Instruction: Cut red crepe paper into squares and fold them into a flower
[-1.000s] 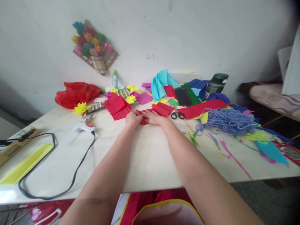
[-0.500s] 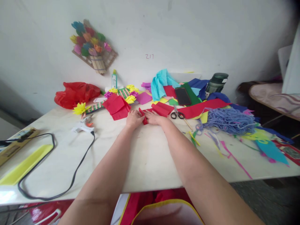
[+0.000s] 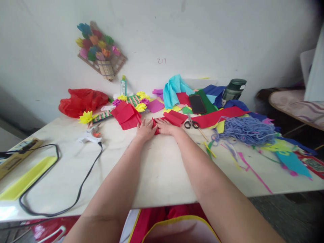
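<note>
Paper (image 3: 155, 125), red and small, lying on counter (image 3: 157, 168) between both hands, touching each; left hand (image 3: 144, 130) pressing flat and open, right hand (image 3: 165, 126) likewise, fingers spread; long axis running away from body.

— What's the surface (image 3: 157, 168) made of?
— Pale, smooth, faintly glossy stone or laminate. At centre, matt crinkled red paper (image 3: 155, 125); at left, a shiny red plastic bag (image 3: 81, 99).
— And right?
— Fuzzy lilac yarn (image 3: 244, 130).
</note>
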Demonstrator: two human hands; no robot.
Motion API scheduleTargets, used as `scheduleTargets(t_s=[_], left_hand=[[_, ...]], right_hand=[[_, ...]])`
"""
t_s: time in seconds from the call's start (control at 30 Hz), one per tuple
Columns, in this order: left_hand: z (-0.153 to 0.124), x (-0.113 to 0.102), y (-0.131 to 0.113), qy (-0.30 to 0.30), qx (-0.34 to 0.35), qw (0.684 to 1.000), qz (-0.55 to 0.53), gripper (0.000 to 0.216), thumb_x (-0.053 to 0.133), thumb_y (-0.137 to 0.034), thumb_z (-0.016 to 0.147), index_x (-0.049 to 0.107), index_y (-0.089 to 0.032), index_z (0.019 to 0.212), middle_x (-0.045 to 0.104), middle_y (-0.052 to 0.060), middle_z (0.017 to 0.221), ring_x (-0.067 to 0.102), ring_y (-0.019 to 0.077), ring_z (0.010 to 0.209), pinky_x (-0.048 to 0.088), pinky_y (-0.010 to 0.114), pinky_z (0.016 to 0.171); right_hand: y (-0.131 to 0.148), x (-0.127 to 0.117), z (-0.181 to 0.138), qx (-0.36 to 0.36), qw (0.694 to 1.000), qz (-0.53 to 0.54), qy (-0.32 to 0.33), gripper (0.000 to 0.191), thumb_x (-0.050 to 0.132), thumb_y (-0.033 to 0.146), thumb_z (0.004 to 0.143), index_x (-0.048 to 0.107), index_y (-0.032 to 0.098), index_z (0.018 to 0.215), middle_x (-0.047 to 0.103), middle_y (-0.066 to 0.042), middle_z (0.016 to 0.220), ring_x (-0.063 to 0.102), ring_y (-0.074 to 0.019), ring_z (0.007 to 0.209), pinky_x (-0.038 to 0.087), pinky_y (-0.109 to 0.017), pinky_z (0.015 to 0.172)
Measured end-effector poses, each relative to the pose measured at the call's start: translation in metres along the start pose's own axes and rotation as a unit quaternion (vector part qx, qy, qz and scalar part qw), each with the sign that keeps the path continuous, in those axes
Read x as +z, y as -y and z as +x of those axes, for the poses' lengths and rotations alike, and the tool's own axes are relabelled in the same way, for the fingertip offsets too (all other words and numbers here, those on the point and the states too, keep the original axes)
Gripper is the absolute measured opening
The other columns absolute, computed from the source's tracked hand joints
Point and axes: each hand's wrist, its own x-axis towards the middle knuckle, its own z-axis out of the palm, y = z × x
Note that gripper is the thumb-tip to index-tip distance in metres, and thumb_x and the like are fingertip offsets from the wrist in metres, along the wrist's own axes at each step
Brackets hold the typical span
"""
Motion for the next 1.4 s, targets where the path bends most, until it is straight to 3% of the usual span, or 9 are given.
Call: scheduleTargets(t_s=[0.23, 0.5, 0.67, 0.97, 1.13, 1.4], left_hand=[[-0.001, -0.003, -0.001, 0.037, 0.017, 0.999, 0.036, 0.057, 0.018, -0.049, 0.088, 0.028, -0.029, 0.140, 0.022, 0.000, 0.150, 0.005, 0.0255, 0.140, 0.007, 0.057, 0.107], [0.000, -0.001, -0.004, 0.042, 0.032, 0.996, 0.077, 0.059, 0.019, -0.048, 0.089, 0.024, -0.024, 0.142, 0.020, 0.003, 0.151, 0.008, 0.0245, 0.139, 0.005, 0.055, 0.108], [-0.002, 0.000, -0.008, 0.038, 0.031, 0.995, 0.089, 0.057, 0.019, -0.043, 0.089, 0.025, -0.021, 0.142, 0.021, 0.005, 0.150, 0.011, 0.0254, 0.139, 0.004, 0.054, 0.108], [-0.005, 0.000, -0.014, -0.037, 0.038, 0.994, 0.091, 0.052, 0.025, -0.042, 0.087, 0.042, -0.022, 0.132, 0.042, 0.009, 0.139, 0.028, 0.0278, 0.131, 0.006, 0.056, 0.107], [-0.006, -0.002, -0.013, -0.028, 0.017, 0.998, 0.060, 0.051, 0.032, -0.040, 0.084, 0.042, -0.023, 0.131, 0.040, 0.008, 0.141, 0.025, 0.0275, 0.132, 0.005, 0.057, 0.107], [-0.001, 0.002, -0.006, -0.033, -0.015, 0.999, 0.003, 0.060, 0.035, -0.036, 0.081, 0.029, -0.017, 0.138, 0.038, 0.012, 0.142, 0.028, 0.0250, 0.133, 0.006, 0.053, 0.109]], right_hand=[[0.002, -0.004, -0.003, 0.015, 1.000, 0.014, -0.004, 0.070, 0.037, 0.024, 0.082, 0.011, 0.010, 0.145, 0.006, -0.007, 0.153, 0.001, -0.0186, 0.140, 0.003, -0.035, 0.114], [-0.014, -0.016, -0.012, 0.019, 0.999, 0.026, 0.030, 0.081, 0.051, 0.045, 0.078, 0.016, 0.018, 0.145, 0.006, -0.005, 0.153, -0.003, -0.0249, 0.140, 0.003, -0.040, 0.113], [-0.020, -0.020, -0.013, 0.012, 0.998, 0.055, 0.012, 0.074, 0.053, 0.034, 0.078, 0.023, 0.018, 0.144, 0.013, -0.005, 0.152, 0.005, -0.0249, 0.140, 0.010, -0.039, 0.113], [-0.019, -0.016, -0.010, -0.052, 0.991, 0.076, -0.092, 0.061, 0.052, 0.022, 0.078, 0.038, 0.021, 0.137, 0.029, -0.003, 0.147, 0.023, -0.0195, 0.137, 0.019, -0.032, 0.111], [-0.011, -0.012, -0.006, -0.075, 0.994, 0.030, -0.073, 0.053, 0.048, 0.024, 0.083, 0.040, 0.027, 0.135, 0.031, 0.002, 0.146, 0.021, -0.0191, 0.137, 0.016, -0.036, 0.113], [-0.008, -0.009, -0.006, -0.040, 0.999, 0.005, -0.011, 0.047, 0.031, 0.033, 0.092, 0.034, 0.028, 0.139, 0.022, 0.003, 0.149, 0.012, -0.0201, 0.140, 0.009, -0.046, 0.113]])
